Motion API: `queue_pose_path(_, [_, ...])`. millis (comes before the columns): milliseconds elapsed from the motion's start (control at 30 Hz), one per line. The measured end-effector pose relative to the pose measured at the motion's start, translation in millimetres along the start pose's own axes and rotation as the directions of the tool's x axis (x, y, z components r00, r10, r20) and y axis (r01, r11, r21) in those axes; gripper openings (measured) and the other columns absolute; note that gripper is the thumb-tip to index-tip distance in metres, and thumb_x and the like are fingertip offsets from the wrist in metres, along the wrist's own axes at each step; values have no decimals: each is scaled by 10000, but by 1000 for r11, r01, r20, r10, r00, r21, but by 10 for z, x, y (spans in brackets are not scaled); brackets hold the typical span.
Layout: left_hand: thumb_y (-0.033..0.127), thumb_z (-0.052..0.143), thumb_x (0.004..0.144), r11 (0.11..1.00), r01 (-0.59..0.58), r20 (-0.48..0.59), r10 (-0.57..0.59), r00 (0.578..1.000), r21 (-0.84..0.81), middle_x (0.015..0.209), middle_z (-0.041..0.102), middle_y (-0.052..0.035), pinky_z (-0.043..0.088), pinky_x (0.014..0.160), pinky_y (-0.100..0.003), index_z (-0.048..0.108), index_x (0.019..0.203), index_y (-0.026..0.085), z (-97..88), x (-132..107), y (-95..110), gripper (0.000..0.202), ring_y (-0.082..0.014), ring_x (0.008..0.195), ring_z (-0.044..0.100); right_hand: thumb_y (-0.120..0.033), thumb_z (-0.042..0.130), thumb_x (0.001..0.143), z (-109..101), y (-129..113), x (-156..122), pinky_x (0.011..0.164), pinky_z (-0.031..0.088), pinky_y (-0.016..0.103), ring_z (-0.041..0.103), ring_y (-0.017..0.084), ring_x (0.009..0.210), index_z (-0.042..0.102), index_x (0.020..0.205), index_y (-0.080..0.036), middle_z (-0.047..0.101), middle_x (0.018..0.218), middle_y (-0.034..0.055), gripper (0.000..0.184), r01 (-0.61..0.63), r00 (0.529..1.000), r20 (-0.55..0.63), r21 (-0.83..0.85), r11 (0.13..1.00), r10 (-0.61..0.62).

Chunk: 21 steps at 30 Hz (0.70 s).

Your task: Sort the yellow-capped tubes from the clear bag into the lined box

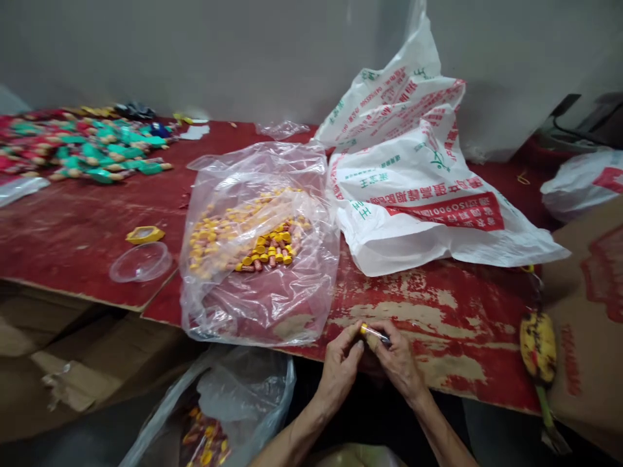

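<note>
A small tube [374, 333] with a yellow end, a pale shiny middle and a dark end is held between my two hands at the table's front edge. The fingers of my left hand [341, 360] are closed at its yellow end. My right hand [402, 364] grips it around the dark end. Behind them, a clear plastic bag [263, 311] lies on the table with many small yellow-topped, reddish-brown pieces [277, 250] in it. Below the table edge, to the left, an open clear bag [253, 389] contains similar yellow and reddish pieces [207, 441].
White printed sacks [409, 194] rest on the worn red table [438, 324]. Green and red items [107, 149] are piled at the back left. A clear round lid [141, 263] and a yellow piece [145, 234] lie nearby. Right: a banana [538, 347] beside a cardboard box [588, 311].
</note>
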<state>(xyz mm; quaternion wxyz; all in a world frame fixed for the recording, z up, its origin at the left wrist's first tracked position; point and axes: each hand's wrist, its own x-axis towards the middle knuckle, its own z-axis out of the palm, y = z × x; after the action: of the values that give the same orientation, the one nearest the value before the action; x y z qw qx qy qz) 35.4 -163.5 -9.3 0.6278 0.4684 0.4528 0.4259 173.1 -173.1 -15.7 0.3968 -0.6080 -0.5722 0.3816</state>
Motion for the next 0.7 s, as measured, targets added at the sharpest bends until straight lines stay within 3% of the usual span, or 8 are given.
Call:
queue_pose_path(67, [279,561,800,988,-97,-44,104,994,124,1206,633,-73,399,1047,-411,672,1138,226,-65,15,62,360,-256,1159,553,-439,469,892,-121,-4,87,628,490,238,645,168,734,642,957,-212,694,873,36,293,12,998,58,-71,997,-8])
queue_pose_path(133, [255,535,825,933,-204,-164,260,952,296,1164,645,-73,438,994,-379,669,1128,233,-190,17,145,332,-239,1110,575,-418,430,907,-248,-17,191,602,470,260,646,184,690,653,891,-225,695,810,35,295,55,997,66,-320,946,-35])
queue_pose_path(233, [247,496,866,786,-280,-335,516,788,551,955,671,-65,492,836,-321,669,1036,221,-505,40,287,244,-205,899,626,-344,456,898,-334,-44,341,533,395,286,648,227,642,644,766,-235,687,733,47,254,85,996,73,-761,644,-45])
queue_pose_path(300, [247,470,885,682,-228,-385,620,683,695,883,654,-59,488,776,-302,652,968,211,-764,117,366,203,-195,830,621,-292,498,879,-291,-60,410,497,345,283,654,249,630,645,736,-228,684,710,65,215,94,995,102,-892,443,-6])
queue_pose_path(333, [247,452,892,634,-171,-390,642,661,755,874,647,-60,485,762,-298,639,946,205,-892,183,394,200,-193,818,618,-258,507,873,-250,-64,433,486,329,279,658,249,626,649,741,-221,685,716,75,197,102,993,115,-917,387,11])
queue_pose_path(467, [226,391,889,485,23,-361,616,700,874,861,632,-83,475,766,-306,613,904,179,-1286,625,434,227,-207,818,613,-172,502,863,-131,-26,459,457,295,273,650,223,590,642,744,-187,676,735,92,184,147,988,153,-916,372,-14])
queue_pose_path(600, [231,410,860,424,101,-352,570,742,900,892,628,-157,448,812,-387,619,889,129,-1409,1154,442,235,-286,886,595,-214,454,900,-250,169,408,527,368,270,623,179,621,599,748,-197,642,714,39,210,258,962,160,-798,545,-220])
queue_pose_path(700, [261,396,868,383,122,-334,557,760,916,959,611,-215,417,826,-459,612,985,71,-1394,1434,437,310,-338,901,580,-274,378,960,-424,395,338,637,423,257,618,158,736,604,914,-198,652,841,39,243,284,921,15,-711,644,-390])
